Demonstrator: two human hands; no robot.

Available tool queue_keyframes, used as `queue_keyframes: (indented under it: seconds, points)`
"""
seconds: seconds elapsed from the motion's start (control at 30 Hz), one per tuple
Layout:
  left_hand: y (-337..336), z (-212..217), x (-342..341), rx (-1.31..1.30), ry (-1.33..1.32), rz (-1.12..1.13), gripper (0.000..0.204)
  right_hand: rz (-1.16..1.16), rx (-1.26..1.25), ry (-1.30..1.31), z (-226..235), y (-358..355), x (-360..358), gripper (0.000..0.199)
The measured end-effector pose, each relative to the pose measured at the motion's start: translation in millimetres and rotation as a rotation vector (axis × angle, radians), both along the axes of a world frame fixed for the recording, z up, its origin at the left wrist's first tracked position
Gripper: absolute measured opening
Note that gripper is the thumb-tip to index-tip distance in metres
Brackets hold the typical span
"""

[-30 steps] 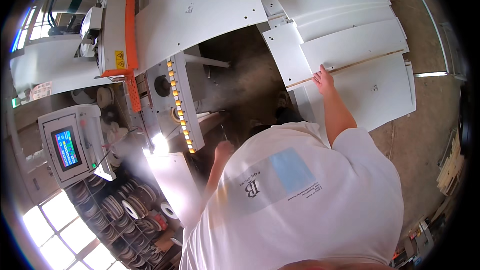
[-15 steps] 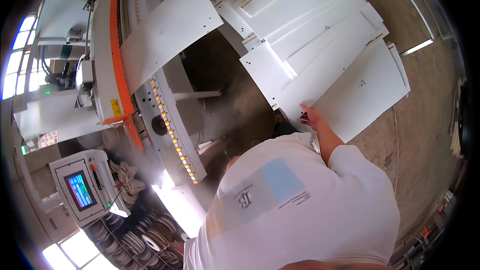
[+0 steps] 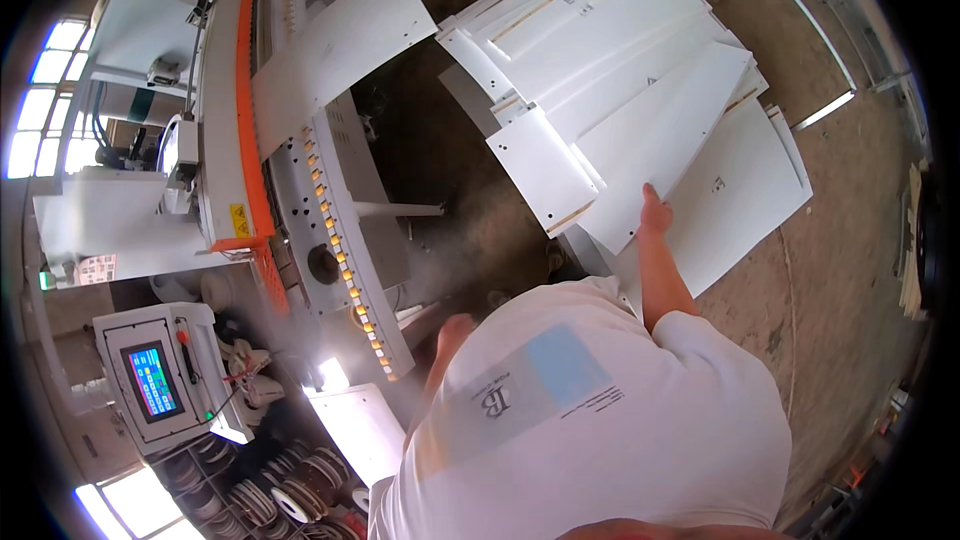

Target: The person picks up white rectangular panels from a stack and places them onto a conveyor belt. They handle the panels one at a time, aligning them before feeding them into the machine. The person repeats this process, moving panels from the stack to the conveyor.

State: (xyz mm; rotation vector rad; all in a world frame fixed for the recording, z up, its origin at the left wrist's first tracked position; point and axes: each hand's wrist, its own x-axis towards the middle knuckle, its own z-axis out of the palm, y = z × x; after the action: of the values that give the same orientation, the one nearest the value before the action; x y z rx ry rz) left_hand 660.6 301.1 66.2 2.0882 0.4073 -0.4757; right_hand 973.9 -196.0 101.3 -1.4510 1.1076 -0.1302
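My right hand (image 3: 655, 213) grips the near end of a long white panel (image 3: 665, 110), thumb on top and fingers out of sight beneath. This panel lies aslant on a stack of white panels (image 3: 560, 30). Beside it, a shorter white panel (image 3: 545, 168) with small dark holes sits at the stack's left corner. Close to my body, my left hand (image 3: 456, 328) hangs near the roller rail (image 3: 352, 285); its fingers are too unclear to read. A further white panel (image 3: 355, 35) juts out from the machine with the orange strip (image 3: 250, 130).
A control box with a lit screen (image 3: 153, 380) stands at lower left, above racks of edging rolls (image 3: 300, 485). A support bar (image 3: 400, 209) sticks out from the machine toward the stack. Concrete floor (image 3: 810, 270) lies at right.
My right hand has moved up and to the right along with the long panel, which now overhangs the stack's near edge. My left hand has come further into view.
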Motion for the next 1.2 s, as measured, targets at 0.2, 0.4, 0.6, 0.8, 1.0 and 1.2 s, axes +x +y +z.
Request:
queue_keyframes:
  seconds: [0.2, 0.4, 0.6, 0.8, 1.0, 1.2]
  points:
    - [-53, 78, 49, -0.065, 0.042, 0.186, 0.030, 0.195, -0.500, -0.033, 44, -7, -24, 0.056]
    - [-68, 168, 113, -0.488, -0.040, 0.330, 0.026, 0.515, -0.972, -0.229, 131, 3, -64, 0.037]
    - [-68, 260, 159, -0.873, -0.318, 0.257, 0.046, 0.620, -1.439, -0.771, 209, 32, -50, 0.030]
    - [-62, 302, 140, -1.230, -0.392, 0.500, 0.052, 1.014, -1.519, -1.077, 274, 119, -40, 0.047]
    - [-22, 241, 49, -1.375, -0.361, 1.106, 0.031, 1.196, -1.365, -1.143, 270, 226, -42, 0.042]
    - [22, 201, -42, -1.402, -0.597, 1.436, 0.022, 1.297, -1.102, -1.076, 244, 264, -57, 0.041]
